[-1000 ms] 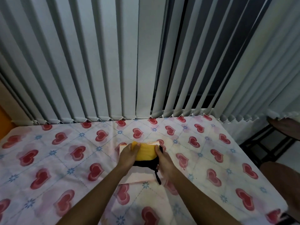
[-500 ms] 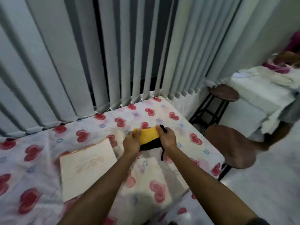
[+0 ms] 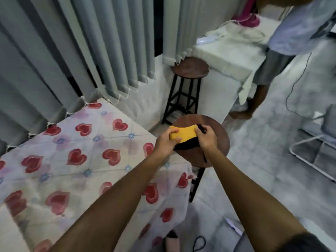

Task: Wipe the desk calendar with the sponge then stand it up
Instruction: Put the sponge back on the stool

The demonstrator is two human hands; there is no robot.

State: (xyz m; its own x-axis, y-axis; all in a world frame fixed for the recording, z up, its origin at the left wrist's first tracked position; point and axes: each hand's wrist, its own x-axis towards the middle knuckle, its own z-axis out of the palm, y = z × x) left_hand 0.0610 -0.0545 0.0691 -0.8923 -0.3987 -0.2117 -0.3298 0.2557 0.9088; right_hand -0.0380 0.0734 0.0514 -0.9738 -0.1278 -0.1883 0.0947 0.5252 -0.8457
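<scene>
Over the round dark wooden stool (image 3: pixel 214 142), right of the heart-print table (image 3: pixel 72 160), left hand (image 3: pixel 164 142) and right hand (image 3: pixel 207 138) both gripped the yellow-and-black sponge (image 3: pixel 183 135). Desk calendar was out of view. Judged step: sponge readied; next move calls for turning left to the calendar to wipe.

- Dim, cool indoor light, no clear source.
- Motion blur all over; floor (image 3: pixel 272 179) and tablecloth (image 3: pixel 54 170) smeared.
- Wide-angle bend at edges, blinds (image 3: pixel 72 51) lean.
- Soft shadows, no glare.
</scene>
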